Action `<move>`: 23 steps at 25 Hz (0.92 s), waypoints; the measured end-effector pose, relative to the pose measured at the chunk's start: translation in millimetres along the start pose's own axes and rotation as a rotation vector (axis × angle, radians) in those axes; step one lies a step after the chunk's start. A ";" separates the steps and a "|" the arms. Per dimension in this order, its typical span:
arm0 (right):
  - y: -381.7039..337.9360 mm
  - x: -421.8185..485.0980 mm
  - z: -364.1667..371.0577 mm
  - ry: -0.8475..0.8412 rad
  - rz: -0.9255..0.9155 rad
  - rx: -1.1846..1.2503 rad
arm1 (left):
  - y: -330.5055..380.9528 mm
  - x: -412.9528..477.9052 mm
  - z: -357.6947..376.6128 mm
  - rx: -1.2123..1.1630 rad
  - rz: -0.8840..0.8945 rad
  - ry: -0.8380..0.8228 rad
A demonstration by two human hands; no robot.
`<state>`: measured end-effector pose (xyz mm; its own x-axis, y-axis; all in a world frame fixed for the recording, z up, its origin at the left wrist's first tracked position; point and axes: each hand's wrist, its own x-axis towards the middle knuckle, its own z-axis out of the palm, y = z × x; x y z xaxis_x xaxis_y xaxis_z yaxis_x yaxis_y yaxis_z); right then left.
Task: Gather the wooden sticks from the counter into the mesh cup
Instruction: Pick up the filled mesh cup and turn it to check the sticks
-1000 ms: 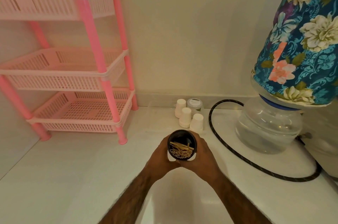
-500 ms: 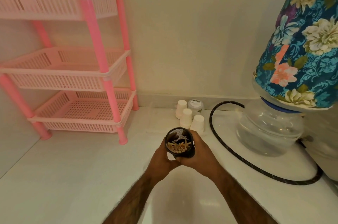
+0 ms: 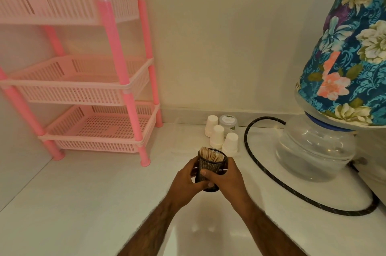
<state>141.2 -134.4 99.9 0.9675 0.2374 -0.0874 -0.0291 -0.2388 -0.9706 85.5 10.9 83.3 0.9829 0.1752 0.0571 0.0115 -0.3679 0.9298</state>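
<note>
Two sets of fingers (image 3: 206, 174) are curling tight round the mesh cup (image 3: 211, 165), left hand (image 3: 183, 179) and right hand (image 3: 228, 180) gripping its sides. Wooden sticks (image 3: 210, 154) are standing bunched inside it, over the counter (image 3: 94, 203), near three paper cups (image 3: 217, 136).

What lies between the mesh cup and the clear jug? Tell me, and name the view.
The black hose curves across the counter between the mesh cup and the clear jug; the head view shows it.
</note>
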 end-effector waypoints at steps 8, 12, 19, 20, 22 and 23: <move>4.4 -14.0 15.2 0.043 0.111 0.304 | 11.9 -1.1 3.4 0.129 0.072 0.019; 10.5 -5.0 -13.1 -0.273 -0.015 0.158 | 14.8 4.9 -22.8 0.026 0.073 -0.148; 11.9 -5.1 -5.0 -0.034 -0.106 0.272 | 22.6 6.6 -20.2 0.181 0.122 -0.113; 11.8 -7.9 3.8 0.019 -0.133 0.260 | 22.2 4.6 -14.4 0.160 0.134 -0.046; 15.0 -12.6 15.7 0.052 -0.198 0.181 | 20.9 2.7 -7.6 0.094 0.160 0.021; 15.2 -14.3 18.0 0.044 -0.216 0.161 | 20.7 2.0 -8.0 0.077 0.169 0.030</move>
<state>122.4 -124.4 82.3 0.9655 0.2245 0.1317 0.1427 -0.0335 -0.9892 86.2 11.0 105.6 0.9662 0.1314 0.2220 -0.1382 -0.4630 0.8755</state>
